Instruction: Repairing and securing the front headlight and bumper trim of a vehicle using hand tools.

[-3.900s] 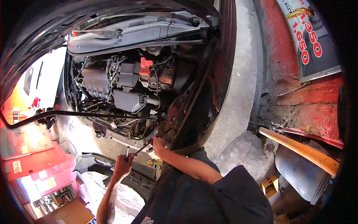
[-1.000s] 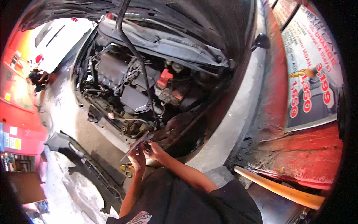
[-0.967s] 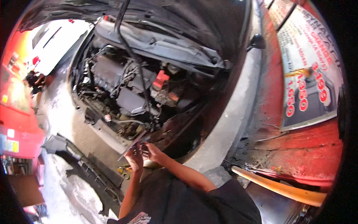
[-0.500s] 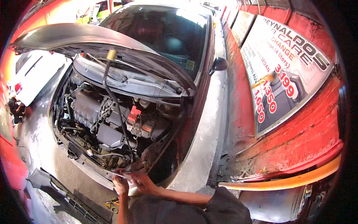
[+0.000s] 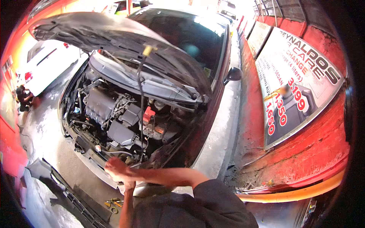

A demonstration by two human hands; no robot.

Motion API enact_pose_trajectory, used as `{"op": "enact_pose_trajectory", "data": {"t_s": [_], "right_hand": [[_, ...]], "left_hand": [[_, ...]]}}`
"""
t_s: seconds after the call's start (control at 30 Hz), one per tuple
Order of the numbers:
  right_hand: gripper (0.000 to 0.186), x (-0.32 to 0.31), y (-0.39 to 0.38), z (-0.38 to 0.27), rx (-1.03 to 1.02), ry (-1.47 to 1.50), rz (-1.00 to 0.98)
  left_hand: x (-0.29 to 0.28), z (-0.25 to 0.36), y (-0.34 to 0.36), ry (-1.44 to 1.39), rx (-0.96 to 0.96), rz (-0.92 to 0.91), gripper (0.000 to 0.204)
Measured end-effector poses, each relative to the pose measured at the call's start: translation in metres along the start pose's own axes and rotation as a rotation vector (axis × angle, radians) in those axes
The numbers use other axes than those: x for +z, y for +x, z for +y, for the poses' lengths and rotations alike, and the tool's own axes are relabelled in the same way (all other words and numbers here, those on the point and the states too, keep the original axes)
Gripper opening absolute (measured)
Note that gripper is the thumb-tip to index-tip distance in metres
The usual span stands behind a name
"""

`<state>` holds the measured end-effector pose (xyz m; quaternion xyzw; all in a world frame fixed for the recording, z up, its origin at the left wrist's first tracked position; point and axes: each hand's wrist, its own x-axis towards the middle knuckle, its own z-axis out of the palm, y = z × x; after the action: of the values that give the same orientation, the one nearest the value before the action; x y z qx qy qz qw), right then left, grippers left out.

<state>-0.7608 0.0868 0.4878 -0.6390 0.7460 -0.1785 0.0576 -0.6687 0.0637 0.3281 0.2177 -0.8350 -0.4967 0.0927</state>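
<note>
My right hand (image 5: 118,169) is over the front edge of a car's open engine bay, its forearm reaching across from the right. It is smeared by motion. Just beneath it, mostly covered, is my left hand (image 5: 129,184), with the forearm rising from the lower edge. The two hands overlap, and their fingers cannot be made out; anything between them is hidden. Beyond them lie the engine (image 5: 100,103), a black box-shaped cover (image 5: 121,133) and the battery (image 5: 156,130) with a red terminal cover (image 5: 148,113). A dark rod (image 5: 141,87) props up the hood (image 5: 110,34).
A detached bumper (image 5: 72,195) lies on the floor at the left, with several yellow-handled tools (image 5: 113,203) near it. At far left a person (image 5: 23,99) crouches by a white car (image 5: 49,68). A red wall (image 5: 304,152) with a large sign (image 5: 300,83) runs along the right.
My right hand has moved left and up, across my left hand. The thin pale object seen at my fingers earlier is out of sight. The whole view has shifted a little.
</note>
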Motion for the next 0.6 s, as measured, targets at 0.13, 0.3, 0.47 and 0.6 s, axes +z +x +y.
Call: {"op": "enact_pose_trajectory", "data": {"t_s": [0.13,0.3,0.47,0.6], "right_hand": [[0.014,-0.032,0.014,0.032,0.187,0.177,0.008],[0.018,-0.034,-0.015,0.074,0.374,0.314,0.263],[0.025,-0.046,-0.062,0.084,0.471,0.057,0.404],[0.026,-0.048,-0.074,0.064,0.569,-0.046,0.409]], "left_hand": [[-0.013,0.046,0.0,-0.185,0.079,0.055,0.018],[-0.001,0.047,0.02,-0.098,0.228,0.103,0.013],[-0.005,0.083,0.013,-0.106,0.296,0.103,0.013],[-0.003,0.063,0.013,-0.117,0.363,0.091,0.012]]}}
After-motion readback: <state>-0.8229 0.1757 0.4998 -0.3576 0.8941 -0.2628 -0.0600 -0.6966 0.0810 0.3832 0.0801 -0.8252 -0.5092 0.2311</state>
